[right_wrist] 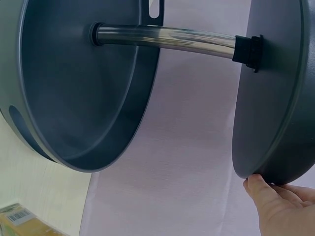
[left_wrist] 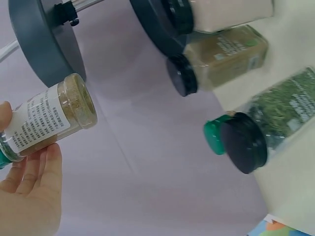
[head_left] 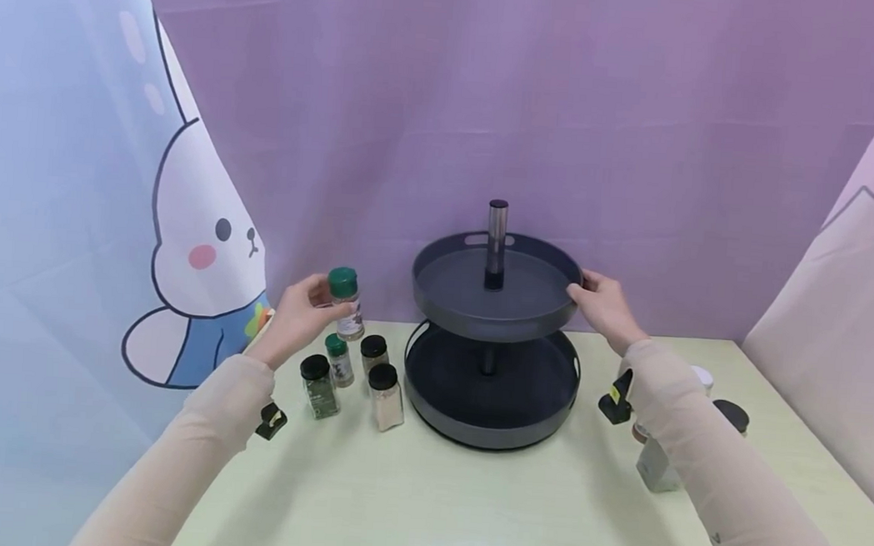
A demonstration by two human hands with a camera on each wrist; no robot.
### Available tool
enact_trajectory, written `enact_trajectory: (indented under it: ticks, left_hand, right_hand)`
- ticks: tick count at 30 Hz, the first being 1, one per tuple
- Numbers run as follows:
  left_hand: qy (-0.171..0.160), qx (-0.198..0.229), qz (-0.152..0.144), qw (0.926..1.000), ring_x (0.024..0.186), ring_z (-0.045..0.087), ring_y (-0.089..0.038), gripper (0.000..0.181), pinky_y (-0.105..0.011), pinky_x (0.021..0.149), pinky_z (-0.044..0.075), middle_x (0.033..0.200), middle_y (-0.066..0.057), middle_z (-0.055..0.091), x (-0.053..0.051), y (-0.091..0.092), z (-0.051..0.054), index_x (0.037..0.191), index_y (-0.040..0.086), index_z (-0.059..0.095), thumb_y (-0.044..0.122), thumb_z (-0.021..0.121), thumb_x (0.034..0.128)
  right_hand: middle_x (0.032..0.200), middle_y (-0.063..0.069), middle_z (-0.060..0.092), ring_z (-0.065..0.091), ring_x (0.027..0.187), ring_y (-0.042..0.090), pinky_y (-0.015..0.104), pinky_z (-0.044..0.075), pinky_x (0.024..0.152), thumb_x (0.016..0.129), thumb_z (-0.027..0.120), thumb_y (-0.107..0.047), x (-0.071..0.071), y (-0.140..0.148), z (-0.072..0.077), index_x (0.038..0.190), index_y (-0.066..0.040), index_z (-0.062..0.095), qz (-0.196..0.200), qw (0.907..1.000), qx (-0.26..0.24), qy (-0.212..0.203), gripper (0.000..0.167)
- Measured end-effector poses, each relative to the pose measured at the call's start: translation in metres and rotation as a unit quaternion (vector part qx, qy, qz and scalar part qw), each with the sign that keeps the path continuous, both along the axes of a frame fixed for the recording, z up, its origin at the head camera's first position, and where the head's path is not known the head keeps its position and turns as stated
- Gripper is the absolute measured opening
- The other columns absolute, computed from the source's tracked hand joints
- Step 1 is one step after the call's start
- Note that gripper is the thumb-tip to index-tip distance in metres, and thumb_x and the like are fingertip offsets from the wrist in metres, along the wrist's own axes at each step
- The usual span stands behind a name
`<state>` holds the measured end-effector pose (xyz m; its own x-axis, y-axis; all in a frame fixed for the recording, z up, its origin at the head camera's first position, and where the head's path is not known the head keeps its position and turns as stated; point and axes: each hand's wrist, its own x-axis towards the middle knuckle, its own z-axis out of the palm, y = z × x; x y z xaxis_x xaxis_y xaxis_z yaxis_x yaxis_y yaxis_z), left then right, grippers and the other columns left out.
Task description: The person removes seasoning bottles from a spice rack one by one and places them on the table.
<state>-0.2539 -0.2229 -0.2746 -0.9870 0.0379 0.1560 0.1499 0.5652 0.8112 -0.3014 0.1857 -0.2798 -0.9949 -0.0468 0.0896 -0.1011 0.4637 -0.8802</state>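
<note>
My left hand [head_left: 301, 315] holds a spice jar [head_left: 352, 325] with a green lid, raised above the table to the left of a dark two-tier round tray stand. The left wrist view shows the jar's printed label [left_wrist: 39, 120] and brownish contents, with thumb and fingers on either side. On the stand's right, my right hand [head_left: 608, 308] grips the rim of the upper tray [head_left: 530, 279], thumb against the wall. The lower tray [head_left: 489, 410] sits below on the table; a metal post [right_wrist: 167, 38] joins the two. Nothing stands on either tray.
Left of the stand are a jar of green herbs [head_left: 322, 397], a smaller green-lidded jar [head_left: 341, 369] and two black-lidded jars, one pale [head_left: 387, 408]. Several containers, including a greyish one [head_left: 654, 468], stand partly behind my right sleeve. A purple curtain [head_left: 385, 136] hangs behind.
</note>
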Motion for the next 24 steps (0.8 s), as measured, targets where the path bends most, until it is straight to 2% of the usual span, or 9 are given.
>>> enact_trajectory:
  ticks: [6, 15, 19, 24]
  left_hand:
    - [-0.012, 0.004, 0.004, 0.9999, 0.122, 0.047, -0.029, 0.057, -0.052, 0.103, 0.037, 0.126, -0.01, 0.054, 0.001, -0.009, -0.015, 0.131, 0.011, 0.044, 0.033, 0.066, 0.0835]
    - [-0.015, -0.017, 0.014, 0.9996, 0.117, 0.051, -0.032, 0.052, -0.048, 0.099, 0.043, 0.122, -0.015, 0.056, 0.007, -0.018, -0.039, 0.126, 0.005, 0.046, 0.029, 0.066, 0.0837]
    - [-0.02, -0.024, 0.006, 0.9995, 0.111, 0.055, -0.03, 0.049, -0.045, 0.095, 0.047, 0.119, -0.016, 0.058, 0.01, -0.021, -0.052, 0.123, 0.004, 0.049, 0.027, 0.066, 0.084]
    - [-0.023, -0.013, -0.011, 0.9996, 0.106, 0.058, -0.028, 0.044, -0.042, 0.09, 0.05, 0.116, -0.017, 0.06, 0.013, -0.022, -0.064, 0.122, 0.003, 0.05, 0.022, 0.065, 0.085]
  right_hand:
    - [0.145, 0.021, 0.032, 0.031, 0.134, 0.031, 0.046, 0.028, 0.11, 0.095, 0.038, -0.019, 0.001, 0.001, 0.0, 0.145, -0.001, 0.02, -0.002, 1.0, 0.005, -0.003, 0.056]
    - [0.144, 0.02, 0.033, 0.032, 0.134, 0.03, 0.046, 0.028, 0.11, 0.094, 0.038, -0.019, 0.001, 0.003, -0.001, 0.145, -0.001, 0.02, -0.007, 1.0, 0.006, 0.001, 0.056]
    - [0.144, 0.02, 0.033, 0.032, 0.133, 0.03, 0.046, 0.028, 0.11, 0.095, 0.038, -0.02, 0.001, 0.002, -0.001, 0.145, -0.001, 0.02, -0.007, 1.0, 0.005, 0.001, 0.056]
    - [0.144, 0.02, 0.034, 0.032, 0.133, 0.03, 0.046, 0.028, 0.11, 0.095, 0.038, -0.02, 0.002, 0.001, 0.0, 0.145, -0.001, 0.02, -0.008, 1.0, 0.003, -0.001, 0.056]
